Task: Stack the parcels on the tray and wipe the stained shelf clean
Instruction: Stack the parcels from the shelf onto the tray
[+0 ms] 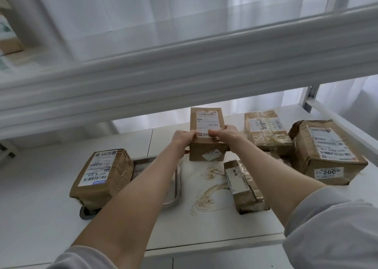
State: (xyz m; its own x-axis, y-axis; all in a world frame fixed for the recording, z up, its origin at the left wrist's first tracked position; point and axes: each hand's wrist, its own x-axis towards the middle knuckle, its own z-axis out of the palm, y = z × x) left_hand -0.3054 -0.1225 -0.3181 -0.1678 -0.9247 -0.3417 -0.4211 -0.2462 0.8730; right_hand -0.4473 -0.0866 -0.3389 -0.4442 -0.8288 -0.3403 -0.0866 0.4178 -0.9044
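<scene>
A brown cardboard parcel [206, 144] with a white label stands at the middle of the white shelf [51, 197]. My left hand [182, 139] grips its left side and my right hand [226, 134] grips its right side. A metal tray [177, 184] lies to the left, partly under my left forearm, and a labelled parcel [102, 176] rests on its left end. Brown smeared stains [206, 197] mark the shelf in front of the held parcel. A small taped parcel [243, 187] lies just right of the stains.
Two more parcels sit at the right: a taped one [266, 129] at the back and a large box [327, 152] marked 200. An upper shelf beam [184, 68] crosses overhead close to my arms. White curtains hang behind. The shelf's front edge runs below my elbows.
</scene>
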